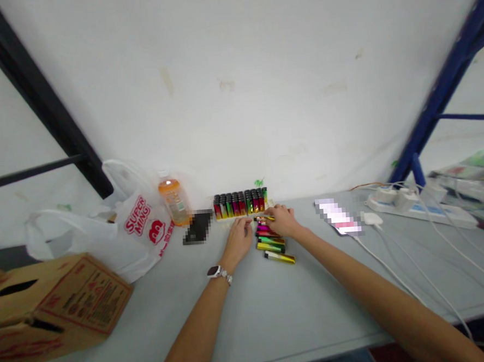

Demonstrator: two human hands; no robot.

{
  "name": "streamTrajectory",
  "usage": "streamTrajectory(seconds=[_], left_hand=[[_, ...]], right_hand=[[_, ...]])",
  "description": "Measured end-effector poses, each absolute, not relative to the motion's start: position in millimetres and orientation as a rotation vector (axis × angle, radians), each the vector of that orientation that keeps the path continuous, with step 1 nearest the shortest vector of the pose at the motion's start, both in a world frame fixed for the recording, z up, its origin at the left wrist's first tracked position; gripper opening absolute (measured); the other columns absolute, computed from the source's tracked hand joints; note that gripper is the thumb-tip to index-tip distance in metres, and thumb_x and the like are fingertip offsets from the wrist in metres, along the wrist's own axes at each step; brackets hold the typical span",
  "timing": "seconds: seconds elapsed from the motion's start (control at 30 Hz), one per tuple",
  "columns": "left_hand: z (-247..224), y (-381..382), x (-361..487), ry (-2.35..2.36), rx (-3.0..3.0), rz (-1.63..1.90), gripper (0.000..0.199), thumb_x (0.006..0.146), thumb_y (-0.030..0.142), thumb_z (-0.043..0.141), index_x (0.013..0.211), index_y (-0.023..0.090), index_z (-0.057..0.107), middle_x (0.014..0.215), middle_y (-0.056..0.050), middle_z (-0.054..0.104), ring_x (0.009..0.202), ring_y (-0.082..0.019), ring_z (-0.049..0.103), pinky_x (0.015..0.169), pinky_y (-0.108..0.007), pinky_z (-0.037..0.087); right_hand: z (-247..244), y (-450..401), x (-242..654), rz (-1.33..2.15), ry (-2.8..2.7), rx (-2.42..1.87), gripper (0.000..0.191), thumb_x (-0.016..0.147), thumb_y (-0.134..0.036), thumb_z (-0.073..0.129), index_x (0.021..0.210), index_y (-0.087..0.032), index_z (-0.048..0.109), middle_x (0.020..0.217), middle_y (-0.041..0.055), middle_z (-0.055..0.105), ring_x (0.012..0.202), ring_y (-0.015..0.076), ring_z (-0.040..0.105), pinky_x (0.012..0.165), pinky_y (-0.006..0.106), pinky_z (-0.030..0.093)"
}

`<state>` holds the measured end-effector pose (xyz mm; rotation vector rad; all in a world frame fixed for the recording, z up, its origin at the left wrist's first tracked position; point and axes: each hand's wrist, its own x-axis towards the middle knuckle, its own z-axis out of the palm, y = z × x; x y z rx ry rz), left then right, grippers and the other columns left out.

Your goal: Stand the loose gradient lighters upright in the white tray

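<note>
Upright lighters (239,203) with shiny coloured bodies and dark tops stand in tight rows in a white tray (223,220) near the wall. My left hand (240,240), wearing a watch, rests in front of the tray, its fingers loosely bent and apart with nothing visible in them. To its right, my right hand (284,221) has its fingers on a gold lighter (264,219) lying on its side just in front of the tray. Below that hand, several loose lighters lie in a column, among them a yellow-green lighter (270,247) and a separate gold lighter (280,257).
Left of the tray are a dark blurred flat object (198,227), an orange drink bottle (173,201), a white plastic bag (134,231) and a cardboard box (61,301). On the right lie a phone (337,217), a charger (372,219), white cables and a power strip (440,211).
</note>
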<state>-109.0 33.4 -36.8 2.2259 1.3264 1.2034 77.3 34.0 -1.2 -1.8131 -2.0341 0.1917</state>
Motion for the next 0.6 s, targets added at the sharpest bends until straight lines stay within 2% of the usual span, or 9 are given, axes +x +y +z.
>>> streamTrajectory(seconds=[0.07,0.17,0.23,0.3,0.37,0.47,0.6], left_hand=[[-38.5,34.4,-108.3,1.355,2.192,1.239,0.019,0.089,0.015,0.047,0.099,0.016,0.064,0.099,-0.009,0.064,0.094,-0.020,0.064,0.093,-0.040,0.054],[-38.7,33.7,-108.3,1.371,2.157,1.262,0.016,0.089,0.016,0.049,0.096,0.016,0.064,0.098,-0.008,0.063,0.090,-0.018,0.064,0.090,-0.039,0.055],[-37.8,32.5,-108.5,1.372,2.140,1.261,0.015,0.089,0.017,0.050,0.095,0.016,0.064,0.097,-0.008,0.063,0.088,-0.018,0.063,0.089,-0.038,0.055],[-36.5,31.7,-108.7,1.374,2.125,1.259,0.014,0.089,0.018,0.051,0.094,0.016,0.064,0.096,-0.008,0.063,0.088,-0.018,0.063,0.088,-0.037,0.055],[-34.4,31.4,-108.7,1.379,2.091,1.269,0.013,0.088,0.018,0.053,0.092,0.015,0.064,0.096,-0.008,0.064,0.088,-0.018,0.064,0.088,-0.037,0.054],[-28.8,31.2,-107.3,1.380,1.946,1.321,0.016,0.089,0.025,0.056,0.093,0.013,0.066,0.096,-0.010,0.066,0.089,-0.019,0.064,0.087,-0.037,0.053],[-16.7,25.8,-98.8,1.215,1.653,1.386,0.035,0.087,0.044,0.062,0.104,0.014,0.067,0.104,-0.011,0.071,0.093,-0.019,0.066,0.086,-0.033,0.052]], right_hand=[[3.3,47.5,86.7,0.238,-2.080,-1.819,0.027,0.082,-0.040,0.066,0.100,-0.023,0.076,0.107,0.0127,0.069,0.106,0.0307,0.058,0.091,0.043,0.039],[8.9,65.9,95.6,0.392,-2.144,-1.725,0.014,0.069,-0.033,0.076,0.079,-0.023,0.078,0.085,0.0075,0.073,0.084,0.0247,0.064,0.077,0.034,0.044],[11.5,74.0,98.0,0.466,-2.178,-1.679,0.006,0.064,-0.027,0.079,0.067,-0.022,0.075,0.069,0.0033,0.070,0.066,0.0193,0.062,0.065,0.029,0.043],[13.4,77.5,99.2,0.503,-2.200,-1.639,0.008,0.062,-0.025,0.078,0.060,-0.021,0.072,0.059,0.0004,0.066,0.056,0.0155,0.057,0.056,0.026,0.039],[14.8,76.2,100.2,0.508,-2.209,-1.596,0.009,0.063,-0.025,0.077,0.060,-0.020,0.070,0.057,-0.0007,0.064,0.053,0.0135,0.053,0.052,0.024,0.037],[15.6,66.6,100.5,0.464,-2.172,-1.484,0.013,0.063,-0.026,0.077,0.070,-0.018,0.069,0.061,-0.0015,0.062,0.055,0.0120,0.050,0.051,0.023,0.033],[13.0,40.4,89.0,0.512,-2.027,-1.243,0.015,0.072,-0.030,0.070,0.079,-0.017,0.066,0.057,-0.0053,0.052,0.053,0.0103,0.044,0.051,0.022,0.031]])
